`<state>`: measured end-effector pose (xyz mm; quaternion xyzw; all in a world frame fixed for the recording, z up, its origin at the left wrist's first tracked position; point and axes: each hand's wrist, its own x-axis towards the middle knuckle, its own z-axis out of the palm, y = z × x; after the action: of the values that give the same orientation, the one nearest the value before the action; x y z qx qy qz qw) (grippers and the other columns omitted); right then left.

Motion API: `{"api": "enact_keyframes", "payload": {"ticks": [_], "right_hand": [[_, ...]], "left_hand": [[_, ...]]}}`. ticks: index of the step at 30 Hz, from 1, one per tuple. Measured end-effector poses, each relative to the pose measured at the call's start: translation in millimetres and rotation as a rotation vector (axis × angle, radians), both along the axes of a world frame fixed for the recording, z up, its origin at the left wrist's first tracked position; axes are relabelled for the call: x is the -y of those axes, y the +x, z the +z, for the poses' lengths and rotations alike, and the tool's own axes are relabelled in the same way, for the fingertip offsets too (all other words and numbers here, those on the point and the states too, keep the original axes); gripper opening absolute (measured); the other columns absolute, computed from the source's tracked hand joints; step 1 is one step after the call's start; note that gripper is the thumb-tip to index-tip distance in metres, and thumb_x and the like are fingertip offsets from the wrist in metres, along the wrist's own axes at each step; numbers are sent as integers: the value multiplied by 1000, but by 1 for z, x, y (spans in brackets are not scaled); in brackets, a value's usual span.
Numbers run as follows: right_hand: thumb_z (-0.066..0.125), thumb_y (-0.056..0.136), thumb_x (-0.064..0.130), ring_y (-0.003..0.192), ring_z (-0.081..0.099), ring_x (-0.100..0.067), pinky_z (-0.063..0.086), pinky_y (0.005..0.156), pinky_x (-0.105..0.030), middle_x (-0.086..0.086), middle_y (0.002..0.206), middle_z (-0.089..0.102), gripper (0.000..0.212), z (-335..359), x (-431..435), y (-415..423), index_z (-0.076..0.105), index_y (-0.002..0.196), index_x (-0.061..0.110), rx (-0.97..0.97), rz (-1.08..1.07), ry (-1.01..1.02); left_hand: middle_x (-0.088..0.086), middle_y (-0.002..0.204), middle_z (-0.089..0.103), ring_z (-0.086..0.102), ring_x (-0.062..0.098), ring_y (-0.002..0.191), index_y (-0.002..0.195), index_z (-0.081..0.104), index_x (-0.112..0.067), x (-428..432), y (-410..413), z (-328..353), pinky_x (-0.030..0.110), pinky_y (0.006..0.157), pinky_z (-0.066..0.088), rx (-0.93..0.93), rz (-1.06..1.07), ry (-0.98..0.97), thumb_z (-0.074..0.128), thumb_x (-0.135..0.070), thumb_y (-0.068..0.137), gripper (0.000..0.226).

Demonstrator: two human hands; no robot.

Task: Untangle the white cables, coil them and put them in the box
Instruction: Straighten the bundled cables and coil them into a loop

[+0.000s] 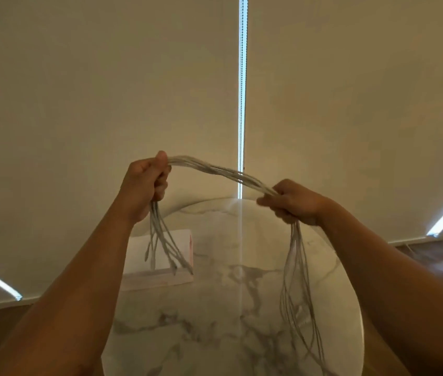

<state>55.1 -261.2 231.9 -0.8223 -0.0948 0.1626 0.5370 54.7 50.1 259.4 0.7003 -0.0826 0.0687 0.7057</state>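
Item: bundle of thin white cables, several strands run side by side, held in the air above a round white marble-patterned table
Position: middle span bridges the two hands in a shallow arch; short ends hang from the left fist over the box, long ends trail from the right hand down toward the table's near right edge
Left hand: raised higher, fingers curled into a fist around the bundle, thumb pressed on top
Right hand: lower, fingers closed over the strands, pinching them where the span meets the hanging tails
Receptacle: pale pink rectangular cardboard box, open, on the far left part of the table; no cable can be seen lying in it
Backdrop: beige roller blinds
Stage, as judged: strands look mostly parallel, so untangling seems near done and coiling not yet begun
Handling note: keep the left fist as anchor, let the right hand slide along the long tails with a loose grip to comb out crossings, then wind even loops; a hard pull may tighten any hidden knot
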Motion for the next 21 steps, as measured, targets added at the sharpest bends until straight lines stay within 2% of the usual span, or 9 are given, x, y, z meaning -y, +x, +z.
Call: {"api": "enact_keyframes", "payload": {"ticks": [3, 5, 8, 12, 16, 18, 20, 21], "right_hand": [[70, 88, 21, 39, 30, -16, 27, 43, -26, -12, 50, 40, 35, 31, 2, 10, 51, 65, 1, 158, -29, -8], [71, 87, 22, 38, 34, -18, 31, 44, -26, -14, 50, 43, 38, 26, 0, 8, 50, 62, 3, 143, 38, -101], [73, 85, 20, 36, 37, -18, 32, 47, -26, -11, 44, 43, 43, 18, -7, 3, 46, 54, 9, 109, 61, -215], [74, 83, 21, 42, 32, -16, 28, 45, -25, -9, 49, 39, 35, 55, -1, 15, 54, 63, 2, 287, -39, -130], [74, 85, 23, 38, 38, -15, 35, 48, -26, -9, 46, 44, 40, 33, -4, 7, 50, 57, 8, 196, 22, -314], [72, 85, 18, 40, 35, -16, 32, 47, -26, -8, 48, 40, 37, 32, -6, 12, 50, 58, 6, 242, -68, -206], [72, 84, 16, 42, 32, -15, 29, 45, -24, -6, 49, 37, 35, 43, -7, 19, 52, 61, -2, 348, -165, -60], [71, 84, 16, 42, 32, -15, 29, 44, -24, -6, 49, 36, 37, 46, -6, 22, 52, 62, -6, 371, -170, -49]], "left_hand": [[-7, 55, 28, 18, 5, 43, 57, 45, -23, -9, -5, -6, 25, 44, 12, -15, 16, -63, 44, -35, 102, 47], [-8, 54, 29, 19, 4, 42, 52, 47, -25, -13, -4, 7, 24, 44, 11, 22, 15, -95, 44, -32, 102, 51], [-8, 54, 29, 19, 4, 42, 57, 44, -20, -17, -3, 12, 22, 43, 13, 57, 31, -55, 43, -32, 103, 47], [-9, 54, 29, 19, 4, 42, 55, 43, -26, -27, -7, -2, 21, 43, 13, 7, 79, -137, 43, -34, 103, 49], [-9, 55, 31, 19, 4, 42, 56, 44, -25, -38, -3, 8, 20, 42, 14, 31, 123, -179, 44, -35, 102, 48], [-9, 54, 29, 19, 4, 42, 62, 40, -23, -42, -3, -2, 20, 42, 13, 11, 145, -157, 42, -37, 103, 43], [-10, 53, 28, 19, 4, 42, 67, 39, -20, -43, -5, -17, 23, 44, 12, -34, 142, -139, 42, -40, 102, 41], [-10, 53, 28, 19, 4, 42, 68, 39, -19, -44, -6, -24, 24, 45, 12, -53, 133, -131, 41, -41, 101, 41]]}}
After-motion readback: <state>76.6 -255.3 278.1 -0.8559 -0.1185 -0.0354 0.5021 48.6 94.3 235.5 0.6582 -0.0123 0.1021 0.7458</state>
